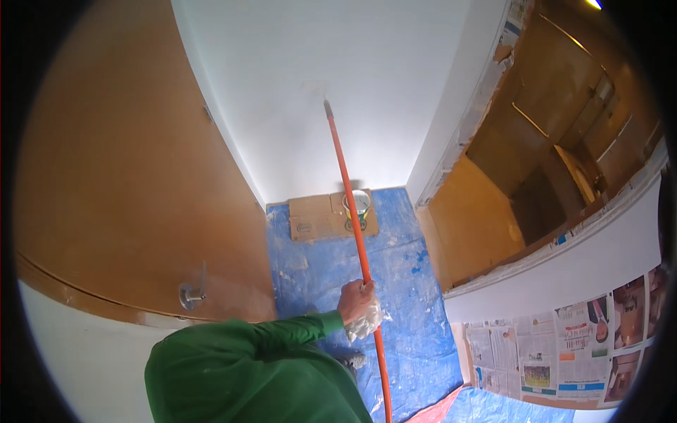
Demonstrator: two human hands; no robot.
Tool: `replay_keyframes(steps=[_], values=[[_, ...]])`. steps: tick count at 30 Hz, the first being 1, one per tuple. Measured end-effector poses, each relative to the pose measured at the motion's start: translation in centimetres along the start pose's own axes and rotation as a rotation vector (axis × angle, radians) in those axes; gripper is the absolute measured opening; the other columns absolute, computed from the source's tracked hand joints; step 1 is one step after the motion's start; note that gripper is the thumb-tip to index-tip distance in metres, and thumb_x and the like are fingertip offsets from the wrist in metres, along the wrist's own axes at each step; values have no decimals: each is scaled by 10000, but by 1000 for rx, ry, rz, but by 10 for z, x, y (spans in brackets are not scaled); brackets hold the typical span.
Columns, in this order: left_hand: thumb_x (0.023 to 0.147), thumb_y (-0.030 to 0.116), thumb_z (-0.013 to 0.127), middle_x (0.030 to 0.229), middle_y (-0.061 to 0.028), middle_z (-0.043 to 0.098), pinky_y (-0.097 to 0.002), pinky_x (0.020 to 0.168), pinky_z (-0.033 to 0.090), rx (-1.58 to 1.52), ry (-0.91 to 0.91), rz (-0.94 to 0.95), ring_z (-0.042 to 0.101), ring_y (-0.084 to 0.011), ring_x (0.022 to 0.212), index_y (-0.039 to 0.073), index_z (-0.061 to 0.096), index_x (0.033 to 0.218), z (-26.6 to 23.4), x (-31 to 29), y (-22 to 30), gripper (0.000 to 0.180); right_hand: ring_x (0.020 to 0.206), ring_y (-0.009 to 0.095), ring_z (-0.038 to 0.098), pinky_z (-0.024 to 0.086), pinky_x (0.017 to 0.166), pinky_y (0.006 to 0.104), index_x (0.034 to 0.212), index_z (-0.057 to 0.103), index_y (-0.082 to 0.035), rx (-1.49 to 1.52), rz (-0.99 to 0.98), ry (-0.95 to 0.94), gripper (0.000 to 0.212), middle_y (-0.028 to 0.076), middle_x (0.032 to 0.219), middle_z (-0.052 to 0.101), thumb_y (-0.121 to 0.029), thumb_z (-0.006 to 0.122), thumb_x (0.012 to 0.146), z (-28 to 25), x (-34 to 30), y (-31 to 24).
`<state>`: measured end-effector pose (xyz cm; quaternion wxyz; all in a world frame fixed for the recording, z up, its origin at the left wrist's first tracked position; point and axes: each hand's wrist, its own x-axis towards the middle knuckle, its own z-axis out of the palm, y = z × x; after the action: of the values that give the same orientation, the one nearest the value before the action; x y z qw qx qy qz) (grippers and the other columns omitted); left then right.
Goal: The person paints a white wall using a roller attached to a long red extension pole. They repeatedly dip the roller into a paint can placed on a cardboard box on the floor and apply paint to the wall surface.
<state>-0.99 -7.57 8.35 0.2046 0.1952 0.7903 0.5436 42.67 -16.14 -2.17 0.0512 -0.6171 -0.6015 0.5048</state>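
White wall [338,70]: one; the tool head at the pole's far tip is too blurred to make out. Blue tarp [402,310]: one, on the floor. Orange pole [352,211]: one, running from 12 to 6 o'clock through the hand; lower end cut off. Paint bucket [358,204]: one, at 12 o'clock, well apart. Left hand [358,302]: fingers wrapped around pole with a white rag. Right hand: hidden.

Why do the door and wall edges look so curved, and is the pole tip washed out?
Head view: the fisheye lens bows the brown door and the white wall toward the dark rim; the wall is evenly bright, with the orange pole tip faint and grey against it; the hand on the pole stays sharp.
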Motion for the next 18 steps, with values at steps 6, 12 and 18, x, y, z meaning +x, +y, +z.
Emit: replay_keyframes(steps=[6,12,18], values=[[861,234,592,548,-183,504,-381,487,381,-91,74,209,486,-257,464,-46,569,717,-9,10,55,316,540,121,401,359,493,334,645,596,-31,144,-9,53,258,-23,590,478,-228,734,736,-5,19,-4],[873,218,598,534,-138,506,-345,471,374,-106,164,434,475,-171,468,-40,578,713,-22,56,117,305,505,115,372,312,462,320,586,548,-61,169,-175,-95,319,-27,533,448,-268,745,728,-3,58,-41],[888,273,588,553,-102,536,-325,490,396,-211,159,396,481,-129,502,-25,610,732,-28,73,150,337,535,133,384,322,477,332,616,576,-45,140,-247,-67,336,-1,547,460,-309,726,761,-16,56,-107]])
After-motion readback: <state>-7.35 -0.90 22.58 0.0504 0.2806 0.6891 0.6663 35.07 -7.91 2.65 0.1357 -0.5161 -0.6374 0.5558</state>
